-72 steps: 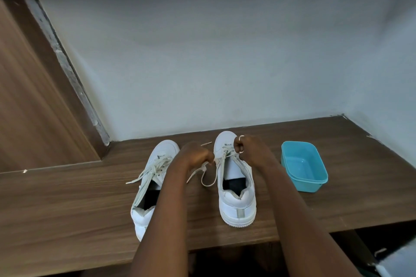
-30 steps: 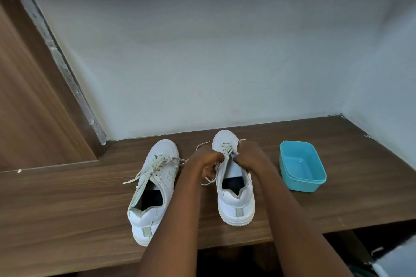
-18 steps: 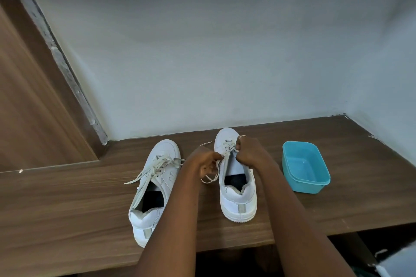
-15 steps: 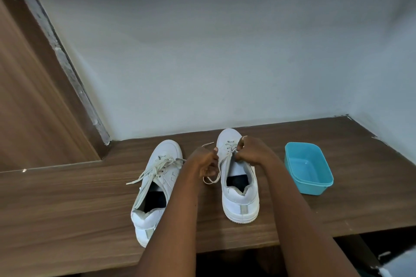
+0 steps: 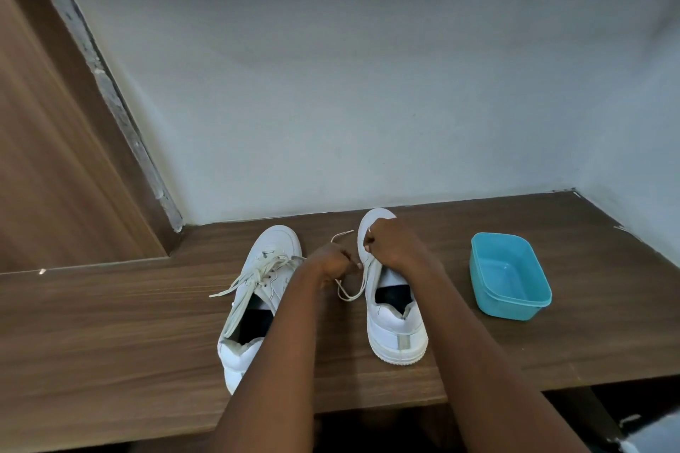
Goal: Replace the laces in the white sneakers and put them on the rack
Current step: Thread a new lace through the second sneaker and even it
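Observation:
Two white sneakers stand on a brown wooden shelf point(image 5: 110, 324), toes toward the wall. The left sneaker point(image 5: 257, 290) is laced, its loose ends trailing to the left. My right hand point(image 5: 390, 243) rests over the front of the right sneaker point(image 5: 395, 327) and pinches its white lace point(image 5: 349, 292) near the eyelets. My left hand point(image 5: 331, 263) sits just left of that shoe, closed on the same lace, which hangs in a loop below my fingers. One lace end sticks out behind my left hand. My hands hide the eyelets.
A turquoise plastic tub point(image 5: 509, 274) stands to the right of the sneakers. A pale wall closes the back and right side, and a wooden panel point(image 5: 48, 158) rises on the left. The shelf's front edge runs under my forearms.
My right hand has slid forward over the toe end of the right sneaker. My left hand stays on the lace beside it. The left sneaker and the tub have not moved.

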Tool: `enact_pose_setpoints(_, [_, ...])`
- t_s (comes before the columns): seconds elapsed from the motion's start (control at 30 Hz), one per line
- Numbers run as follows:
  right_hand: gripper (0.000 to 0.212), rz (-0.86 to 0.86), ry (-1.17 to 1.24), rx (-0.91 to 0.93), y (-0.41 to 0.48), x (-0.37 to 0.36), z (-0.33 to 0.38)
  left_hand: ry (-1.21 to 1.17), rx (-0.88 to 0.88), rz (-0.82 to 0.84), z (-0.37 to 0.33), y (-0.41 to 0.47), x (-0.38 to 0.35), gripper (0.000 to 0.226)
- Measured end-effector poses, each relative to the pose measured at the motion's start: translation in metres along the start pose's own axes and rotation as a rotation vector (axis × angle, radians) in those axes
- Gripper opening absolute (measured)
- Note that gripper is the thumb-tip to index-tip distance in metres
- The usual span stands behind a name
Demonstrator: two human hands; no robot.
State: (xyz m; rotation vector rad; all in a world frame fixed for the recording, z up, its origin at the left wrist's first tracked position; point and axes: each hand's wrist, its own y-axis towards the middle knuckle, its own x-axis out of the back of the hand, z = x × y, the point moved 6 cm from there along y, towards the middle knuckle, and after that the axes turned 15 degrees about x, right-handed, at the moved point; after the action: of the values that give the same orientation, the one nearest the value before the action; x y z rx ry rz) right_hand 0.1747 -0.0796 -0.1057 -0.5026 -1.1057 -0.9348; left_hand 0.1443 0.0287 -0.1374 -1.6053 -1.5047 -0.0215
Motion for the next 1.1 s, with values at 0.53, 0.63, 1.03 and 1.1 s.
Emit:
enact_pose_setpoints(0.53, [0.021, 0.095, -0.164, 0.002, 0.005, -0.008, -0.002, -0.098, 0.031, 0.157, 0.007, -0.003, -0.011, 0.022])
enact_pose_setpoints(0.63, [0.023, 0.078, -0.18, 0.017, 0.004, -0.005, 0.004, -0.06, 0.037, 0.116, 0.009, -0.002, -0.008, 0.023])
enact_pose_setpoints(1.03, [0.013, -0.14, 0.086, -0.026, 0.007, 0.015, 0.01, -0.33, -0.309, -0.292, -0.022, -0.03, 0.057, 0.012])
enact_pose_setpoints(1.1, [0.018, -0.279, 0.199, -0.02, 0.004, 0.032, 0.01, -0.534, -0.353, -0.257, -0.024, -0.041, 0.067, 0.017])
